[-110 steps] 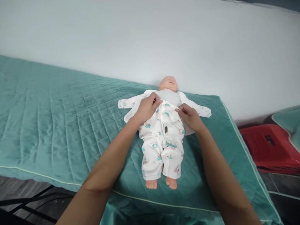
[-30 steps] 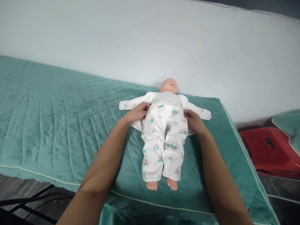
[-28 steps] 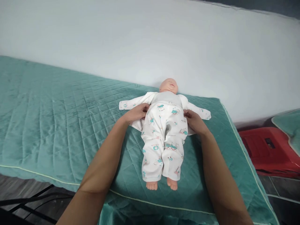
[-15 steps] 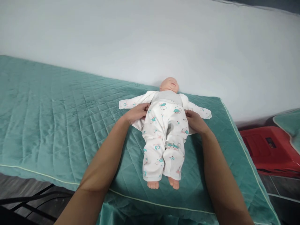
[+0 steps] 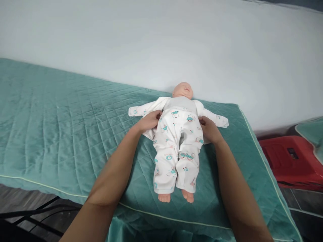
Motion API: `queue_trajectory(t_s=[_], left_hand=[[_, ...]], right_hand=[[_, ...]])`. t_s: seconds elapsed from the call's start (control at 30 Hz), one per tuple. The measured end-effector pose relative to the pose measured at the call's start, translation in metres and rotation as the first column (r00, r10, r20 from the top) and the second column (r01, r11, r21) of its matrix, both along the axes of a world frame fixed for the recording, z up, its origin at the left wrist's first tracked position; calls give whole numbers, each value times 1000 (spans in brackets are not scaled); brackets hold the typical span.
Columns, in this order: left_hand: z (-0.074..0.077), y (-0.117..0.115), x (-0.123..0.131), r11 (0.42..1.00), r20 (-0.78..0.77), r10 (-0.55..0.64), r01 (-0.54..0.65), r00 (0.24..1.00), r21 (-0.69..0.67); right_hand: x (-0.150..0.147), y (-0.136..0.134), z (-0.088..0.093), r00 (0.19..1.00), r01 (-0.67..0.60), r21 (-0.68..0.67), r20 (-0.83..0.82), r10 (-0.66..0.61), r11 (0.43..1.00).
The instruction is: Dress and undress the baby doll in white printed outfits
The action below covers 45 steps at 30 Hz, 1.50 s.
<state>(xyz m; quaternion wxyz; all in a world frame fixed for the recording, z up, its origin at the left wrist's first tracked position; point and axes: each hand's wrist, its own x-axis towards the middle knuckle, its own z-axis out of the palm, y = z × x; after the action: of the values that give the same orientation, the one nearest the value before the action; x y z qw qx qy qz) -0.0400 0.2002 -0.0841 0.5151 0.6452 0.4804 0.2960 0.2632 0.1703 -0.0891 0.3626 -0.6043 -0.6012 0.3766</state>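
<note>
A baby doll [image 5: 183,90] lies on its back on a green quilted cover, head toward the wall and bare feet toward me. It wears printed white trousers [image 5: 176,134] pulled up over its belly and a long-sleeved white top [image 5: 143,109] whose sleeves spread out to both sides. My left hand [image 5: 150,121] pinches the trousers' waist at the doll's left-of-picture side. On the opposite side, my right hand [image 5: 209,129] has its fingers closed at the waist edge. The fingertips of both hands are partly hidden by the cloth.
The green quilted cover [image 5: 63,134] stretches far to the left. A pale wall [image 5: 151,43] rises behind it. On the right, beyond the cover's edge, a red plastic object [image 5: 295,163] stands low near the floor. Black bars [image 5: 37,211] show at the lower left.
The view has shifted very slightly. My hands stay at the sides of the waist, with hardly any movement of the doll or its clothes.
</note>
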Motion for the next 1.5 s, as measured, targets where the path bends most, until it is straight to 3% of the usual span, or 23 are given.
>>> queue_trajectory(t_s=[0.37, 0.47, 0.6, 0.77, 0.93, 1.07, 1.17, 1.3, 1.5], left_hand=[[5, 1, 11, 991, -249, 130, -116, 960, 72], [7, 7, 13, 996, -286, 90, -85, 954, 29], [18, 14, 16, 996, -286, -37, 12, 958, -87], [33, 16, 16, 985, -317, -170, 157, 933, -68], [28, 10, 5, 970, -200, -219, 235, 955, 62], [17, 6, 7, 993, 35, -116, 115, 993, 21], [11, 3, 14, 995, 276, -6, 32, 961, -91], [6, 3, 21, 983, 421, 39, 41, 906, -178], [-3, 6, 22, 983, 458, 27, 59, 889, -172]], right_hand=[[-9, 1, -1, 919, 146, 180, 339, -201, 973], [-9, 3, -1, 903, 93, 182, 399, -160, 979], [-5, 7, 3, 900, -59, 121, 435, 1, 991], [-1, 9, 15, 930, -178, 49, 335, 151, 983], [-6, 2, 20, 982, -187, 31, 10, 187, 982], [-16, -3, 16, 939, -98, -12, -331, 89, 995], [-22, -4, 12, 866, -17, -36, -501, -3, 999], [-25, -2, 11, 811, 46, -69, -581, -78, 997], [-26, -2, 8, 861, 12, -22, -508, -21, 1000]])
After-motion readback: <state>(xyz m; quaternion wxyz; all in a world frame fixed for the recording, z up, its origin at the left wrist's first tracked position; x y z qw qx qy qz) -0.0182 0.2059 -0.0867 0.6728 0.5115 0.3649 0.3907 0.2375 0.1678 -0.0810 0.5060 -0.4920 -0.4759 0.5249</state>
